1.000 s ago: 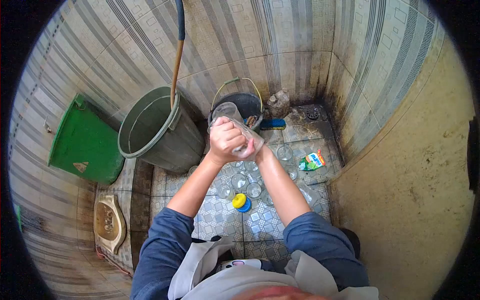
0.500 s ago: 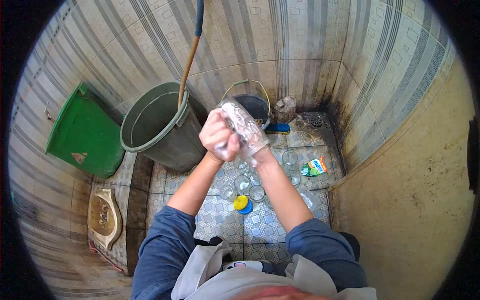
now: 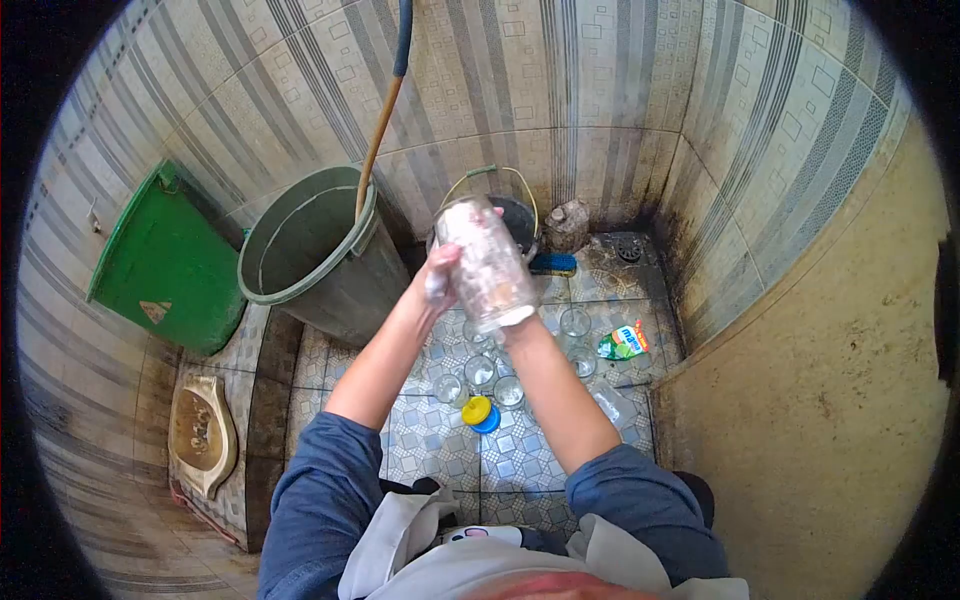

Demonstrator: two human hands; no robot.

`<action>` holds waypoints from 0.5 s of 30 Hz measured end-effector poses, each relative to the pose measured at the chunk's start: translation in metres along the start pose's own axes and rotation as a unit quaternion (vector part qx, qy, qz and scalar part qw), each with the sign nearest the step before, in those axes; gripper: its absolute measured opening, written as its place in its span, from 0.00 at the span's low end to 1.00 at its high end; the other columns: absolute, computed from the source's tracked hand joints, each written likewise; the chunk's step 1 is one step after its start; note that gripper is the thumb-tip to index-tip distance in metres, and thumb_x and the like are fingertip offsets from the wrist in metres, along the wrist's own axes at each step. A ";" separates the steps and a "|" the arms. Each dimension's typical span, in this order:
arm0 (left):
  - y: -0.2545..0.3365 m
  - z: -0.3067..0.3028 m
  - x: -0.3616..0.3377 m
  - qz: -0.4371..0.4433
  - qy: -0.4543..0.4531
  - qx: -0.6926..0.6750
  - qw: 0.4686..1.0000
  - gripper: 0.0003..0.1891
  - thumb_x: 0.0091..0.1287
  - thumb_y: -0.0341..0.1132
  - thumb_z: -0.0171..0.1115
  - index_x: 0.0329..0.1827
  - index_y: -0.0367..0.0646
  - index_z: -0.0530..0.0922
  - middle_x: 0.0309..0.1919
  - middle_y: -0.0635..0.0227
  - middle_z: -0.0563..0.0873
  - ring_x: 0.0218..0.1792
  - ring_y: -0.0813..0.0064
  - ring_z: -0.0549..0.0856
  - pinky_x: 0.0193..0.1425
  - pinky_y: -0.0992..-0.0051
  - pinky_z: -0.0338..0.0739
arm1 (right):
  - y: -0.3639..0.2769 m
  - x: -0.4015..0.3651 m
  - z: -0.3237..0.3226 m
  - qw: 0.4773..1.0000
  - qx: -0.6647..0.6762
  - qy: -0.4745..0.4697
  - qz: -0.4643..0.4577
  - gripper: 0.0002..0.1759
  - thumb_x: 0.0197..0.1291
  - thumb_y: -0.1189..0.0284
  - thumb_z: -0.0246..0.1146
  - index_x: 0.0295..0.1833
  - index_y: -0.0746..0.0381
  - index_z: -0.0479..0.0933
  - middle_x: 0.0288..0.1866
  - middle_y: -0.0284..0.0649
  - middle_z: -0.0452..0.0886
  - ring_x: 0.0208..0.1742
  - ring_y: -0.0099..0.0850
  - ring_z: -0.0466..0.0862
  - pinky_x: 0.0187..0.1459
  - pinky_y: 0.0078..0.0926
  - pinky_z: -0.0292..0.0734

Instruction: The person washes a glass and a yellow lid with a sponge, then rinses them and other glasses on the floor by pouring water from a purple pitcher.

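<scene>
A large clear glass (image 3: pixel 485 262), streaked with white foam, is held up tilted in front of me. My left hand (image 3: pixel 441 272) is closed against its left side, with white suds on the fingers. My right hand (image 3: pixel 515 322) is mostly hidden behind or inside the glass; its wrist meets the lower end and some fingertips show past the upper end. On the tiled floor below stand several clear glasses (image 3: pixel 480 371) and a small blue tub with a yellow top (image 3: pixel 481 414).
A tall grey bin (image 3: pixel 330 300) with a hose (image 3: pixel 382 130) stands left of a black bucket (image 3: pixel 515 218). Behind the glasses lie a blue brush (image 3: pixel 553 264) and a green soap pouch (image 3: pixel 624 342). A green container (image 3: pixel 175 260) and a squat toilet (image 3: pixel 203 436) are at left, a beige panel (image 3: pixel 800 380) at right.
The glass has turned more upright and shifted slightly left. My left hand has gone from a fist over its side to a hold along its left edge.
</scene>
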State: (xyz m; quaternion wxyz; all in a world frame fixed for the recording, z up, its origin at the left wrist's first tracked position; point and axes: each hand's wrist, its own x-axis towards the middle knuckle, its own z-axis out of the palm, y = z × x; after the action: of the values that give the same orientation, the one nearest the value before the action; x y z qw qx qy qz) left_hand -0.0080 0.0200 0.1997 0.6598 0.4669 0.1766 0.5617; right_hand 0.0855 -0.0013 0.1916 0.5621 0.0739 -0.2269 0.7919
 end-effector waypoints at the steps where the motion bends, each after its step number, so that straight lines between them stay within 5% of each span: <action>1: 0.001 0.004 -0.004 -0.043 -0.058 -0.108 0.992 0.37 0.42 0.45 0.65 0.55 0.36 0.63 0.49 0.61 0.74 0.47 0.69 0.75 0.53 0.69 0.70 | 0.005 0.001 -0.003 0.972 -0.225 0.012 -0.073 0.21 0.56 0.72 0.49 0.57 0.62 0.62 0.54 0.41 0.67 0.54 0.32 0.69 0.56 0.27 0.62; 3: -0.001 0.001 -0.001 -0.051 -0.007 -0.071 0.996 0.34 0.48 0.48 0.61 0.55 0.38 0.63 0.51 0.59 0.71 0.45 0.66 0.77 0.50 0.65 0.73 | 0.011 0.001 -0.017 0.752 -0.626 0.036 -0.202 0.23 0.58 0.75 0.47 0.60 0.63 0.57 0.57 0.41 0.64 0.57 0.31 0.66 0.57 0.25 0.60; 4: -0.001 0.004 0.002 -0.053 -0.007 -0.072 0.996 0.34 0.48 0.48 0.61 0.55 0.38 0.63 0.51 0.59 0.71 0.45 0.66 0.77 0.50 0.65 0.73 | 0.014 0.004 -0.031 0.751 -0.627 0.038 -0.202 0.23 0.58 0.75 0.47 0.60 0.63 0.57 0.57 0.41 0.64 0.57 0.31 0.66 0.57 0.25 0.60; 6: 0.004 0.011 0.006 -0.122 0.181 0.070 0.973 0.23 0.51 0.42 0.60 0.47 0.37 0.69 0.38 0.62 0.78 0.38 0.70 0.79 0.45 0.69 0.75 | 0.020 0.014 -0.055 0.872 -0.485 0.021 -0.060 0.26 0.56 0.72 0.49 0.61 0.63 0.55 0.59 0.42 0.61 0.60 0.30 0.62 0.60 0.23 0.56; 7: 0.005 0.010 0.006 -0.123 0.182 0.073 0.973 0.23 0.51 0.42 0.60 0.47 0.37 0.69 0.38 0.62 0.78 0.38 0.70 0.79 0.45 0.69 0.75 | 0.020 0.012 -0.049 0.874 -0.482 0.021 -0.061 0.26 0.56 0.72 0.49 0.61 0.63 0.55 0.59 0.42 0.61 0.60 0.30 0.62 0.60 0.23 0.56; 8: 0.006 0.009 0.006 -0.128 0.194 0.085 0.969 0.20 0.53 0.40 0.58 0.45 0.37 0.69 0.35 0.62 0.79 0.35 0.70 0.80 0.42 0.68 0.76 | 0.016 0.005 -0.034 0.770 -0.638 -0.017 -0.009 0.28 0.54 0.72 0.51 0.61 0.64 0.55 0.59 0.42 0.62 0.60 0.29 0.63 0.59 0.23 0.57; 10: 0.006 0.003 0.009 -0.160 0.167 0.003 0.973 0.18 0.57 0.42 0.52 0.45 0.37 0.71 0.37 0.57 0.79 0.36 0.63 0.81 0.41 0.65 0.77 | 0.004 -0.004 -0.015 0.470 -0.873 -0.090 0.094 0.33 0.49 0.71 0.55 0.62 0.64 0.55 0.58 0.41 0.64 0.58 0.27 0.65 0.58 0.23 0.59; 11: 0.006 -0.002 0.006 -0.147 0.107 -0.076 0.980 0.20 0.57 0.45 0.50 0.44 0.36 0.72 0.38 0.56 0.79 0.37 0.60 0.80 0.42 0.63 0.76 | -0.003 -0.005 -0.018 0.469 -0.874 -0.089 0.095 0.33 0.49 0.71 0.55 0.62 0.64 0.55 0.58 0.41 0.64 0.58 0.27 0.65 0.58 0.23 0.59; 12: 0.003 -0.005 0.007 -0.132 0.113 -0.132 0.976 0.22 0.57 0.47 0.49 0.44 0.36 0.72 0.38 0.56 0.80 0.37 0.58 0.80 0.43 0.62 0.76 | -0.011 -0.005 -0.022 0.729 -0.665 -0.114 0.119 0.34 0.47 0.73 0.56 0.62 0.64 0.55 0.58 0.40 0.64 0.58 0.27 0.65 0.57 0.23 0.60; 13: 0.001 -0.005 0.008 -0.115 0.119 -0.187 0.968 0.23 0.57 0.49 0.48 0.43 0.35 0.72 0.38 0.55 0.80 0.37 0.57 0.80 0.43 0.61 0.75 | -0.016 -0.005 -0.021 0.907 -0.380 -0.126 0.130 0.35 0.44 0.75 0.58 0.62 0.64 0.55 0.59 0.39 0.64 0.58 0.26 0.65 0.56 0.23 0.62; 15: -0.003 -0.014 0.011 -0.121 0.136 -0.131 0.975 0.23 0.57 0.49 0.47 0.41 0.36 0.73 0.38 0.54 0.80 0.38 0.56 0.80 0.45 0.59 0.74 | -0.006 -0.004 -0.012 0.945 -0.315 -0.071 0.049 0.35 0.42 0.77 0.60 0.60 0.65 0.59 0.57 0.38 0.67 0.55 0.24 0.68 0.53 0.21 0.64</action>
State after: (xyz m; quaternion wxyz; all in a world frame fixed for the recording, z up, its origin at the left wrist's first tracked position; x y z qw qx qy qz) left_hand -0.0131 0.0363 0.1940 0.7482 0.2708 0.2442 0.5543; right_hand 0.0943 0.0026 0.1814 0.5001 -0.0624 -0.5073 0.6990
